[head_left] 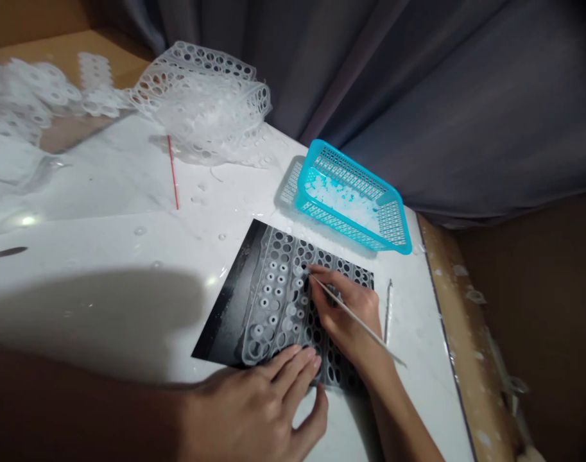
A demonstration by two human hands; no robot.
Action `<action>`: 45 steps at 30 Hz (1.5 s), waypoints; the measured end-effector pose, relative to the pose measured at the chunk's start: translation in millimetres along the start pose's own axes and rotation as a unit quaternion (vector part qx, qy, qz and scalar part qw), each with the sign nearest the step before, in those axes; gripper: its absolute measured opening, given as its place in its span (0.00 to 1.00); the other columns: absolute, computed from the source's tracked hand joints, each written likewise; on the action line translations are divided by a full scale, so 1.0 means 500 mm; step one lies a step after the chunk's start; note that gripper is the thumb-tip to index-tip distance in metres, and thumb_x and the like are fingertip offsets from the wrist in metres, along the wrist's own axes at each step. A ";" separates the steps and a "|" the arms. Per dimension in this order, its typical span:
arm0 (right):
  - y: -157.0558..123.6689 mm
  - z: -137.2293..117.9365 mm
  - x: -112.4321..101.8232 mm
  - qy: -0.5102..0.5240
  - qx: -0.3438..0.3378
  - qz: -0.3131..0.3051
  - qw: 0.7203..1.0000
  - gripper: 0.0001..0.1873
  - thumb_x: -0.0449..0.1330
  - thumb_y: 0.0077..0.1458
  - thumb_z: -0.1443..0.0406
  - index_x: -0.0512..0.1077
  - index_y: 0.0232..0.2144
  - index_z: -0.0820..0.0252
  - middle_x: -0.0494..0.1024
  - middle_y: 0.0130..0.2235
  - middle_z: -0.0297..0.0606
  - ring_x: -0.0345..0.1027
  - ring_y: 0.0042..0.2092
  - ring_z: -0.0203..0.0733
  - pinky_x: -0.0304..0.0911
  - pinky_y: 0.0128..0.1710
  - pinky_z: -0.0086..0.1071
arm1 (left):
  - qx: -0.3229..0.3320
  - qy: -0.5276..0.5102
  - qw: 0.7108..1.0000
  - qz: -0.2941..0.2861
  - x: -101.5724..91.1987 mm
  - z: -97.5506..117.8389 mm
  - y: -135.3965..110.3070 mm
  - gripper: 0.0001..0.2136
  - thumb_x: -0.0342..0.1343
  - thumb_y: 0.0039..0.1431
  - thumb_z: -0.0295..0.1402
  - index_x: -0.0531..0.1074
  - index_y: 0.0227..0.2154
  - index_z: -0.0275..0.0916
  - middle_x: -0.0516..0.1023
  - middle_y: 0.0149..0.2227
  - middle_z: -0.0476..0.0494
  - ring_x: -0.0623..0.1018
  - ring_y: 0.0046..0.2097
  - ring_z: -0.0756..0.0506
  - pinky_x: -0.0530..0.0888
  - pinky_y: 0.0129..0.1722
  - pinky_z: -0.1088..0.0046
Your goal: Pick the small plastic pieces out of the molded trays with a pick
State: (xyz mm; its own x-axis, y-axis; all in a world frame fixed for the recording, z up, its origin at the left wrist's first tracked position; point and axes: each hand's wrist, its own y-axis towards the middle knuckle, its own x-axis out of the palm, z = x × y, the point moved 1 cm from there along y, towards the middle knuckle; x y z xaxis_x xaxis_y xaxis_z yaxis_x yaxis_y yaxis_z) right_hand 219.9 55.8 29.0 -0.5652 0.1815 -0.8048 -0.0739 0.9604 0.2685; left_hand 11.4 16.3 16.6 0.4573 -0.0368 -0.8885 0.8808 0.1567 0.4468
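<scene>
Translucent, round-holed plastic sheet (285, 298) here, and the left hand (261, 401) rests on its near edge, fingers outstretched, thumb apart; the right hand (348, 308) pinches a slim, pale rod (360, 321)!

Light seemed to fall from above and the right, brightening the white tabletop (177, 244), with the blue basket's (343, 231) shadow and a broad soft one lying leftward. Small glare spots shone at far left and beside the black board (225, 314), while the curtain (466, 102) and left forearm (81, 404) stayed dim. Plastic sheets (201, 106) looked washed-out and soft, the edges stretched, the upper right corner blackened.
</scene>
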 end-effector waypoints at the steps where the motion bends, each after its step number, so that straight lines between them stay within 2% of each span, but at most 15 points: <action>1: 0.002 0.000 -0.001 -0.007 -0.006 -0.004 1.000 0.06 0.61 0.69 0.67 0.78 0.42 0.54 0.87 0.50 0.39 0.86 0.46 0.48 0.81 0.47 0.38 | 0.000 -0.001 1.000 -0.001 0.000 0.000 0.000 0.21 0.53 0.72 0.39 0.73 0.58 0.28 0.80 0.58 0.23 0.81 0.61 0.35 0.72 0.64 0.58; 5: 0.007 0.001 -0.010 -0.038 -0.048 -0.046 0.997 0.07 0.59 0.70 0.69 0.77 0.42 0.55 0.87 0.51 0.40 0.85 0.47 0.47 0.80 0.46 0.37 | 0.012 0.000 1.000 -0.009 -0.001 -0.003 0.000 0.21 0.52 0.73 0.40 0.73 0.58 0.28 0.80 0.59 0.24 0.80 0.62 0.34 0.72 0.65 0.58; 9: 0.007 0.007 -0.023 -0.059 -0.118 -0.099 0.986 0.08 0.58 0.72 0.71 0.77 0.44 0.57 0.85 0.54 0.43 0.84 0.50 0.47 0.81 0.48 0.38 | 0.046 0.023 0.999 -0.013 -0.003 -0.013 -0.001 0.22 0.51 0.73 0.40 0.74 0.59 0.29 0.81 0.58 0.25 0.81 0.61 0.33 0.72 0.64 0.56; 13: 0.004 0.016 -0.030 -0.061 -0.165 -0.104 0.979 0.08 0.59 0.71 0.71 0.77 0.47 0.58 0.83 0.56 0.46 0.82 0.54 0.48 0.82 0.52 0.41 | 0.070 0.037 0.997 -0.009 -0.011 -0.019 -0.002 0.21 0.49 0.74 0.39 0.74 0.61 0.33 0.81 0.58 0.32 0.80 0.61 0.34 0.73 0.61 0.56; 16: 0.001 0.019 -0.028 -0.075 -0.184 -0.098 0.975 0.08 0.60 0.70 0.72 0.77 0.47 0.58 0.83 0.57 0.46 0.82 0.56 0.51 0.82 0.53 0.43 | 0.033 0.053 0.998 -0.003 -0.016 -0.018 -0.002 0.24 0.48 0.76 0.43 0.71 0.65 0.32 0.79 0.61 0.32 0.78 0.62 0.34 0.72 0.63 0.54; 18: 0.000 0.019 -0.025 -0.097 -0.201 -0.096 0.970 0.09 0.61 0.69 0.74 0.77 0.47 0.59 0.83 0.58 0.47 0.81 0.57 0.54 0.82 0.54 0.46 | -0.010 0.060 0.998 -0.010 -0.014 -0.014 -0.001 0.29 0.47 0.76 0.47 0.64 0.71 0.33 0.77 0.63 0.31 0.78 0.63 0.31 0.69 0.64 0.49; 20: -0.002 0.021 -0.021 -0.108 -0.220 -0.090 0.965 0.09 0.60 0.68 0.75 0.76 0.46 0.59 0.83 0.58 0.48 0.81 0.58 0.55 0.82 0.55 0.46 | -0.037 0.063 0.997 -0.022 -0.011 -0.009 -0.001 0.32 0.45 0.77 0.48 0.58 0.74 0.34 0.78 0.62 0.29 0.78 0.63 0.28 0.67 0.64 0.45; 22: -0.003 0.024 -0.019 -0.100 -0.221 -0.080 0.967 0.10 0.60 0.68 0.75 0.77 0.45 0.59 0.83 0.58 0.48 0.82 0.57 0.54 0.82 0.53 0.44 | -0.041 0.064 0.996 -0.035 -0.007 -0.004 0.000 0.32 0.44 0.77 0.47 0.56 0.75 0.33 0.80 0.59 0.27 0.80 0.61 0.27 0.66 0.64 0.43; 24: -0.001 0.029 -0.019 -0.064 -0.189 -0.071 0.977 0.09 0.61 0.68 0.74 0.77 0.45 0.58 0.84 0.56 0.47 0.84 0.53 0.51 0.83 0.50 0.40 | -0.038 0.067 0.996 -0.040 -0.004 0.000 0.001 0.31 0.43 0.77 0.46 0.58 0.73 0.31 0.82 0.57 0.26 0.80 0.61 0.27 0.66 0.64 0.43; 27: 0.005 0.036 -0.021 0.020 -0.097 -0.055 0.994 0.07 0.63 0.69 0.70 0.79 0.44 0.55 0.87 0.53 0.42 0.86 0.47 0.46 0.83 0.46 0.35 | -0.037 0.074 0.996 -0.038 -0.004 0.002 0.002 0.29 0.44 0.76 0.43 0.61 0.71 0.30 0.81 0.57 0.24 0.80 0.62 0.27 0.67 0.63 0.44; 32: 0.035 0.039 -0.035 0.075 0.030 -0.054 0.995 0.04 0.67 0.66 0.63 0.83 0.39 0.54 0.89 0.45 0.38 0.86 0.41 0.47 0.80 0.42 0.36 | -0.033 0.077 0.996 -0.043 -0.007 0.001 0.004 0.29 0.45 0.74 0.42 0.62 0.70 0.29 0.80 0.58 0.23 0.79 0.62 0.27 0.69 0.61 0.46; 35: 0.062 0.051 -0.045 0.123 0.090 -0.071 0.986 0.08 0.69 0.64 0.60 0.84 0.35 0.56 0.89 0.41 0.41 0.86 0.41 0.48 0.79 0.39 0.35 | -0.032 0.068 0.996 -0.054 -0.008 -0.001 0.006 0.30 0.46 0.74 0.43 0.62 0.70 0.29 0.79 0.59 0.21 0.79 0.62 0.25 0.69 0.61 0.45; 39: 0.088 0.072 -0.045 0.226 0.173 -0.111 0.952 0.12 0.73 0.59 0.57 0.82 0.31 0.60 0.89 0.39 0.45 0.85 0.40 0.51 0.80 0.38 0.36 | -0.028 0.065 0.996 -0.056 -0.009 -0.002 0.004 0.31 0.47 0.73 0.45 0.62 0.70 0.28 0.78 0.60 0.20 0.78 0.63 0.24 0.68 0.62 0.44; 42: 0.090 0.073 -0.047 0.295 0.220 -0.065 0.928 0.14 0.74 0.57 0.56 0.81 0.30 0.61 0.88 0.38 0.46 0.86 0.40 0.51 0.82 0.42 0.40 | -0.022 0.062 0.996 -0.054 -0.009 -0.002 -0.001 0.31 0.47 0.73 0.45 0.63 0.69 0.28 0.77 0.62 0.19 0.77 0.64 0.23 0.65 0.63 0.43; 45: 0.080 0.058 -0.074 0.278 0.209 0.032 0.937 0.13 0.74 0.58 0.57 0.81 0.31 0.60 0.88 0.40 0.46 0.86 0.42 0.52 0.82 0.48 0.45 | -0.024 0.054 0.997 -0.057 -0.008 -0.003 -0.003 0.31 0.49 0.73 0.46 0.64 0.69 0.27 0.74 0.64 0.18 0.74 0.66 0.23 0.61 0.65 0.42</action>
State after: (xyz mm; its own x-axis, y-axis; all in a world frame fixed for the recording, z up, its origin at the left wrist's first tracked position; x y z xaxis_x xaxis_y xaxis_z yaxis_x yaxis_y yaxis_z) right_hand 261.8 93.5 53.9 -0.9070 0.2144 -0.3624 0.2365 0.9715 -0.0172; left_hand 8.0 17.9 19.6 0.3361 0.0482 -0.9406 0.9184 0.2046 0.3386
